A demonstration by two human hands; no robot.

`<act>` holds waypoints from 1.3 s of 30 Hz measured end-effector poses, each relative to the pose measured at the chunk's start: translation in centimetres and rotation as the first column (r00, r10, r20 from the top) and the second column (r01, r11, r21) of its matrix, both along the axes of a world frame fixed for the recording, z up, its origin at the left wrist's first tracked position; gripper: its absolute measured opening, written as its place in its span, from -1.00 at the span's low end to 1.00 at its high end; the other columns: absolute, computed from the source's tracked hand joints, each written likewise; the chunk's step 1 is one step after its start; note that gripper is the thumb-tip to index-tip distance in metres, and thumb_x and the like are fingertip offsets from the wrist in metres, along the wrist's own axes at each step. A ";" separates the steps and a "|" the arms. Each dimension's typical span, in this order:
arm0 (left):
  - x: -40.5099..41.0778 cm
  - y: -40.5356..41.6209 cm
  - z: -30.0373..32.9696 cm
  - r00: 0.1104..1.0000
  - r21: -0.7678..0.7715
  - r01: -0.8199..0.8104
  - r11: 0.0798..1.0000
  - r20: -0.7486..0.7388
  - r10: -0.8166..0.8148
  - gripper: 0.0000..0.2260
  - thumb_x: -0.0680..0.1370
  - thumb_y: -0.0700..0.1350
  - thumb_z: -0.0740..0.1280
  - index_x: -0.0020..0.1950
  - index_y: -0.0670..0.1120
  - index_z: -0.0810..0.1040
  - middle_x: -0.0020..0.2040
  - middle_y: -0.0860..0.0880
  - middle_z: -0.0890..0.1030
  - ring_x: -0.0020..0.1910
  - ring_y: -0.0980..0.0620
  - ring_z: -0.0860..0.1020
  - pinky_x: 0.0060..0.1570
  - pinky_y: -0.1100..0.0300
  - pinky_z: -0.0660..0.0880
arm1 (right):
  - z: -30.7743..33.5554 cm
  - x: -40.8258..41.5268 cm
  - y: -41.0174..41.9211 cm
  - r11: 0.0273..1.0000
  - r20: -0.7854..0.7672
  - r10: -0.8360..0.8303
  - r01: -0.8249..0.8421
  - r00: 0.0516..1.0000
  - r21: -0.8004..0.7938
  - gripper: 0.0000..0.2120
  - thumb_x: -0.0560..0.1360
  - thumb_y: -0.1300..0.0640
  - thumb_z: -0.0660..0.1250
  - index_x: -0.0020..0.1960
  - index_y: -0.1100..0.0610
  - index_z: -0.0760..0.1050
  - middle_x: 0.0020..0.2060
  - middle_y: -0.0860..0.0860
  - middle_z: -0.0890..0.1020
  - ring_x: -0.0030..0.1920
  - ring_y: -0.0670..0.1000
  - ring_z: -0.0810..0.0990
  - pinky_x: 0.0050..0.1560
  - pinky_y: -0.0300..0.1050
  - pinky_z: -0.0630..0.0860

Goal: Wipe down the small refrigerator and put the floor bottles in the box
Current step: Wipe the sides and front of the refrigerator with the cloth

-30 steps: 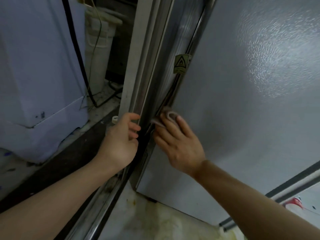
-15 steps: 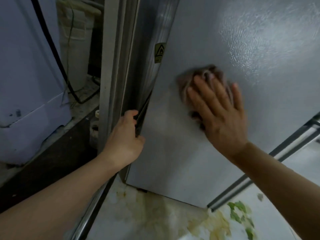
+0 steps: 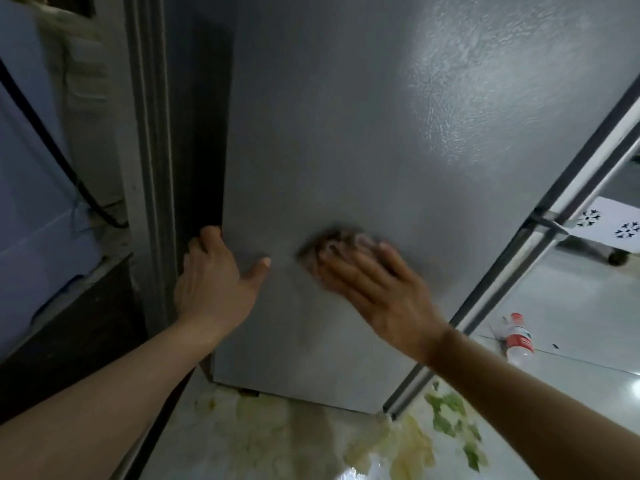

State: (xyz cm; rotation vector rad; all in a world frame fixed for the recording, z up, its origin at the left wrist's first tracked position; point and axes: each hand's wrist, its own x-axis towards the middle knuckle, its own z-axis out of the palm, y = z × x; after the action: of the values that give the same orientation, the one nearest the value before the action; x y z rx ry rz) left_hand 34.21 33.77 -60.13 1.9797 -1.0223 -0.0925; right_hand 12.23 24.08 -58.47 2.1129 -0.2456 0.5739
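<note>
Head view: grey refrigerator side panel filling the frame. Right hand pressed flat, fingers spread, pinning a brownish cloth against the panel, blurred. Left hand hooked around the panel's left edge, fingers tucked out of sight behind it, thumb stretched across the front. Down right on the pale floor, one clear bottle with red cap and label, lying on its side, well apart from both hands. Yellow-green stains just below the refrigerator's base.
</note>
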 end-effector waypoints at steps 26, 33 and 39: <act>0.0 -0.6 -1.3 0.994 -0.068 -0.080 0.994 0.067 0.085 -0.41 0.44 0.20 0.32 0.26 -0.17 0.25 0.25 -0.27 0.41 0.18 -0.29 0.45 0.02 -0.21 0.47 | 0.4 -9.6 -2.3 0.957 0.448 -0.287 0.234 0.847 0.172 -0.31 0.58 0.03 0.20 0.50 0.33 -0.05 0.49 0.28 0.00 0.49 0.30 0.03 0.50 0.22 -0.07; 0.4 -1.0 -2.3 0.992 -0.114 -0.086 0.990 0.082 0.096 -0.35 0.41 0.26 0.31 0.29 -0.15 0.24 0.26 -0.28 0.42 0.20 -0.30 0.46 0.02 -0.20 0.46 | -8.1 -11.1 -0.7 0.892 0.151 -0.432 0.395 0.889 0.220 -0.26 0.42 0.08 0.32 0.45 0.30 0.04 0.42 0.30 0.12 0.44 0.32 0.08 0.48 0.24 -0.05; 0.4 -0.4 -4.3 0.997 -0.041 -0.003 0.999 0.071 0.006 -0.32 0.45 0.16 0.32 0.41 -0.15 0.16 0.31 -0.29 0.36 0.25 -0.27 0.42 0.16 -0.20 0.44 | -1.2 -11.2 -1.2 0.918 0.337 -0.393 0.343 0.855 0.201 0.04 0.32 -0.08 0.48 0.49 0.34 -0.06 0.46 0.32 0.07 0.46 0.31 0.07 0.50 0.12 -0.15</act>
State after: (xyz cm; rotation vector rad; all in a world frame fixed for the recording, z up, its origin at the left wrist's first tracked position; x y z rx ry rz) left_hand 34.65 33.41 -64.47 1.9601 -1.0569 0.0017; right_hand 1.00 22.85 -59.70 1.9943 -0.9103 0.7360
